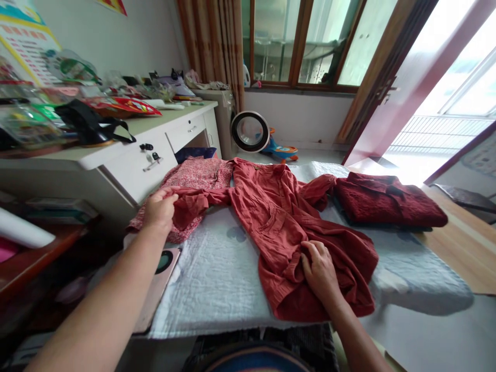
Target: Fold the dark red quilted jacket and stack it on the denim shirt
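A rust-red button shirt [259, 212] lies spread and wrinkled on a pale blue quilted cloth [217, 279]. My left hand [158, 209] grips the end of its left-lying sleeve, fingers closed round the fabric and the sleeve stretched out sideways. Lower down, my right hand [320, 266] has its fingers curled on the shirt's body near the hem, pinching a fold. The other sleeve is bunched toward the right. Beneath the held sleeve lies a speckled red-and-white garment [197, 174], partly covered.
A folded dark red garment stack [387, 201] sits at the right. Beside my left forearm is a pinkish flat device [158, 289]. A cluttered white desk [186, 116] stands left; a washing machine with its round door [250, 132] open and a blue-orange toy [281, 150] are behind.
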The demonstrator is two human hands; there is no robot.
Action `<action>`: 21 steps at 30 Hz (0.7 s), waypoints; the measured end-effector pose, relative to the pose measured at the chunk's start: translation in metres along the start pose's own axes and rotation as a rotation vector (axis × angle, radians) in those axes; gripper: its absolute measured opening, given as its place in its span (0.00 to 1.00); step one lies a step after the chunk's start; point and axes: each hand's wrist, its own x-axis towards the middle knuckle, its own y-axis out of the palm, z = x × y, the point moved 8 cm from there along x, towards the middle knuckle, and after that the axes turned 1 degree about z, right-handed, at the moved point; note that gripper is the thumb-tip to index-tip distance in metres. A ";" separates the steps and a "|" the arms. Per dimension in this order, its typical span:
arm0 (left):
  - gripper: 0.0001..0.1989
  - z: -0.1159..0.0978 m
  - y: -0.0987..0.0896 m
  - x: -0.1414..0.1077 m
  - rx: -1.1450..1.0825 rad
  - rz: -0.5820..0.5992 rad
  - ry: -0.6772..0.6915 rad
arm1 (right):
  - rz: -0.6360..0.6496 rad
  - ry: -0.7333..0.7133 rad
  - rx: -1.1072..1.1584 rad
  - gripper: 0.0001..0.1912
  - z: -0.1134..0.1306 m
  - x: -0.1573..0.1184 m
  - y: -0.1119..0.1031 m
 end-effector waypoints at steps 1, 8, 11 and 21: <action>0.19 -0.005 -0.008 0.007 0.050 -0.059 0.059 | 0.001 -0.001 0.001 0.12 -0.001 0.000 0.000; 0.25 -0.032 0.021 -0.004 0.539 0.062 0.329 | 0.002 0.008 -0.007 0.12 -0.002 -0.001 0.002; 0.28 -0.043 0.059 -0.024 0.954 0.241 0.444 | 0.003 0.012 -0.013 0.11 -0.001 -0.001 0.002; 0.23 -0.030 0.096 0.027 0.851 0.356 0.316 | 0.012 0.015 -0.044 0.12 0.002 0.000 0.001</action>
